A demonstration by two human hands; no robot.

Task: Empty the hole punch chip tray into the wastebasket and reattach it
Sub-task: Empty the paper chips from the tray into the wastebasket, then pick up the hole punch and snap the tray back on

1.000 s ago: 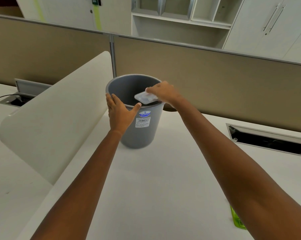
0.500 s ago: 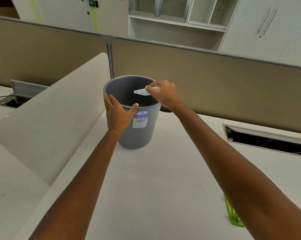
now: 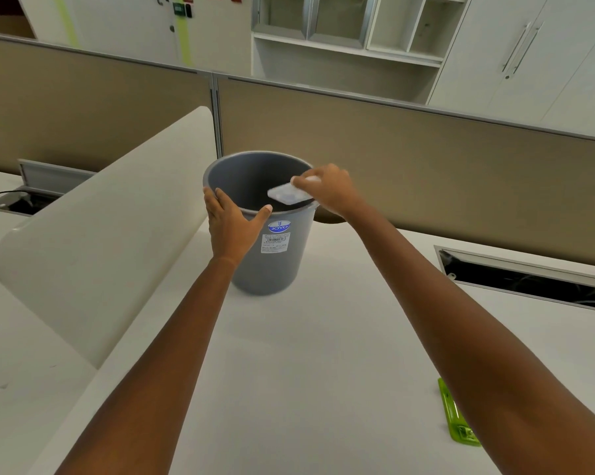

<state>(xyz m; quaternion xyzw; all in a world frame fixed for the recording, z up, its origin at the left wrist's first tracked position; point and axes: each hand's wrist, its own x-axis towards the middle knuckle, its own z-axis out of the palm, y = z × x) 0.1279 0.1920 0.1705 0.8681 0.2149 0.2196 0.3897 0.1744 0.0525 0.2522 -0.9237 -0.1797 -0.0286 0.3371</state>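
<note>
A grey wastebasket (image 3: pixel 272 265) with a blue sticker and a barcode label stands on the white desk. My left hand (image 3: pixel 231 224) grips its near rim, thumb on the outside. My right hand (image 3: pixel 330 192) holds a clear plastic chip tray (image 3: pixel 286 194) over the basket's right rim, tilted toward the inside. At the lower right, a green hole punch (image 3: pixel 455 414) lies on the desk, partly hidden by my right forearm.
A curved white divider panel (image 3: pixel 94 248) rises to the left of the basket. A beige partition wall (image 3: pixel 426 159) runs behind it. An open cable slot (image 3: pixel 529 279) sits in the desk at right, another (image 3: pixel 18 202) at far left.
The chip tray went from flat at the rim to edge-on over the opening, and now lies flatter again near the right rim. My left hand has stayed on the basket.
</note>
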